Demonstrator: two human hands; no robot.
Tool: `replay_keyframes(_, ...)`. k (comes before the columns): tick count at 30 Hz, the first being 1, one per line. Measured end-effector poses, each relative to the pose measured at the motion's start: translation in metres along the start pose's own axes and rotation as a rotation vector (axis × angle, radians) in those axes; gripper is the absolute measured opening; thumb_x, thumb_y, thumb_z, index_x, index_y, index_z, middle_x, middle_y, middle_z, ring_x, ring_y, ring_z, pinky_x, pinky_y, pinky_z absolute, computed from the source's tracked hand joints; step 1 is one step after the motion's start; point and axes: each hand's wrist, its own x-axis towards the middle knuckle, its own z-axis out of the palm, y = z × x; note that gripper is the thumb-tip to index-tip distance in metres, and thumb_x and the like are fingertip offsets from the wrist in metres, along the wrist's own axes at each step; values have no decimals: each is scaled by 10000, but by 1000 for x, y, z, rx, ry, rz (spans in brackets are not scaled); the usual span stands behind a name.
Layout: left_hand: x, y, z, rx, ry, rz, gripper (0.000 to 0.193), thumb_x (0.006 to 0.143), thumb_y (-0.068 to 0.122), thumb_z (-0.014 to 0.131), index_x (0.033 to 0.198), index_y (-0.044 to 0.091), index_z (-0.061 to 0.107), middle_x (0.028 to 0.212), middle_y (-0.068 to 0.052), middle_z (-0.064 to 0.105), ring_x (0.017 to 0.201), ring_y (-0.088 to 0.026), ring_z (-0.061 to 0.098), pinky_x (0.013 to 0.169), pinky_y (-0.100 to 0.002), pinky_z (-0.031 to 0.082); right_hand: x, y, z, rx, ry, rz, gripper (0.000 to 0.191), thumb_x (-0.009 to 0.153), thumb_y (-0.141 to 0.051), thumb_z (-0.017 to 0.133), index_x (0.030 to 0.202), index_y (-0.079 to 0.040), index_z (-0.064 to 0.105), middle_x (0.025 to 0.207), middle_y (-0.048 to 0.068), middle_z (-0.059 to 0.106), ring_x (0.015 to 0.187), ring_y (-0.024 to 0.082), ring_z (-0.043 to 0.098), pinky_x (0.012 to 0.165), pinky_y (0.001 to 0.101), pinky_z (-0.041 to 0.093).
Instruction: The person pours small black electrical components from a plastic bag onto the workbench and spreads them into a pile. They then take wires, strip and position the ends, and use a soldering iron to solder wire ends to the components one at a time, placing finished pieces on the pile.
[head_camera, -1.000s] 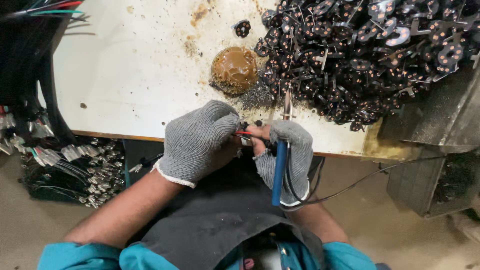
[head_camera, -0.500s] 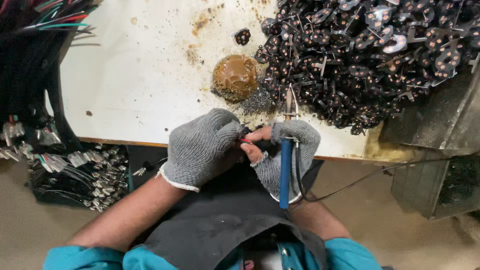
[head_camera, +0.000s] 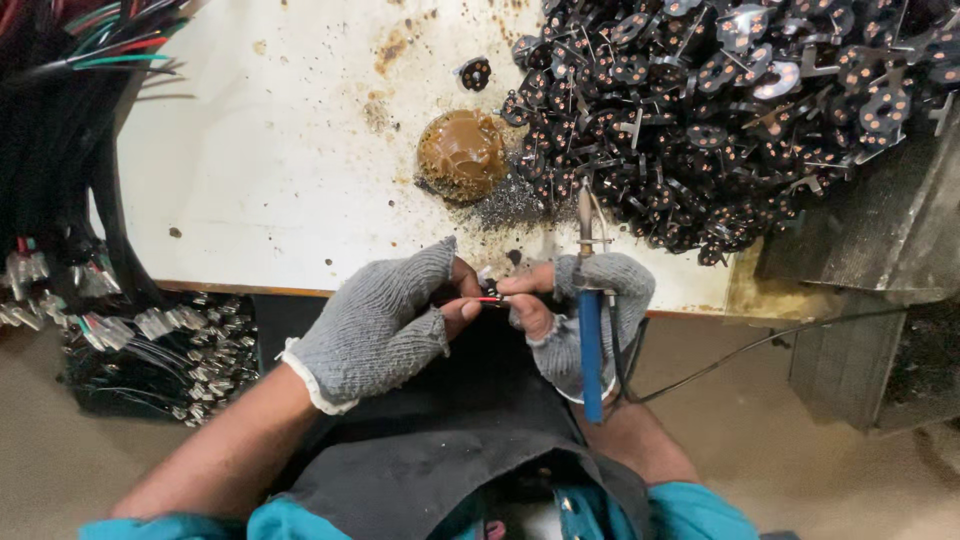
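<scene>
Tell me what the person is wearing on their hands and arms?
Both the left hand and the right hand wear grey knitted gloves with the fingertips cut off, so the fingers poke out. The left glove has a white cuff edge. The forearms are bare, and teal sleeves show near the shoulders.

Both hands wear grey knitted gloves with the fingers cut short — the fingertips stick out bare. The left hand (head_camera: 375, 325) has a glove with a white rolled cuff at the wrist; the glove on the right hand (head_camera: 580, 305) is the same coarse grey knit. The forearms are bare up to short teal sleeves (head_camera: 690, 510). A dark grey apron (head_camera: 440, 450) covers the lap — its cloth is creased and dull.
</scene>
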Motion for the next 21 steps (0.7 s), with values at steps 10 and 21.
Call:
replay_keyframes(10, -1, -6, 11, 74, 171, 173, 103, 878, 193, 744, 925, 101, 741, 730, -52, 631, 649, -183, 652, 598, -335, 507, -3, 11, 5, 196, -32, -148, 388, 968, -103, 799, 1177, -58, 474, 1010, 94, 751, 964, 192, 756, 923, 328, 616)
replay_keyframes(21, -5, -32, 25, 409, 484, 668, 174, 814, 148, 841, 899, 122, 691, 764, -61, 603, 695, -289, 615, 601, -397, 468, -5, -11, 10, 132, -1, -141, 171, 915, -42, 793, 984, -10, 640, 948, 120, 740, 894, 215, 745, 835, 301, 613)
